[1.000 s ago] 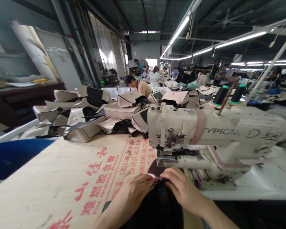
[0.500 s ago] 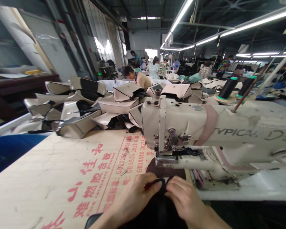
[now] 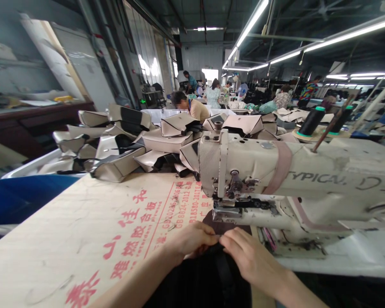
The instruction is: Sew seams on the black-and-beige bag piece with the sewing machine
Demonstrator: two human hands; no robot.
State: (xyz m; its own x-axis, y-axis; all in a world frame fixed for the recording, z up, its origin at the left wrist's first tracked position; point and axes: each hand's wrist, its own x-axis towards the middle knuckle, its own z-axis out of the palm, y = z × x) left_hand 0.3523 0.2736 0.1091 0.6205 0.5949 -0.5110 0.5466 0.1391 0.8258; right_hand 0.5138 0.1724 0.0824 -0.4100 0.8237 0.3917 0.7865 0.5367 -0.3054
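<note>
My left hand (image 3: 192, 240) and my right hand (image 3: 248, 254) meet fingertip to fingertip just in front of the sewing machine (image 3: 247, 160). Both are closed in a pinch at the upper edge of a black piece of soft material (image 3: 192, 284), which hangs down toward me; its full shape is hidden. A darker strip runs along it below my right hand. Just beyond my fingers, a dark brown flat patch (image 3: 213, 221) shows on the board under the machine's arm end.
A plywood board (image 3: 67, 231) with red print spreads out on the left. Behind it rises a heap of beige and black bag parts (image 3: 167, 141). Black thread spools (image 3: 312, 122) stand behind the machine. A person in a tan top (image 3: 199, 110) bends beyond the heap.
My fingers have shifted on the black material's edge: the curled black fold and white bit between them no longer show. My view has turned slightly left.
</note>
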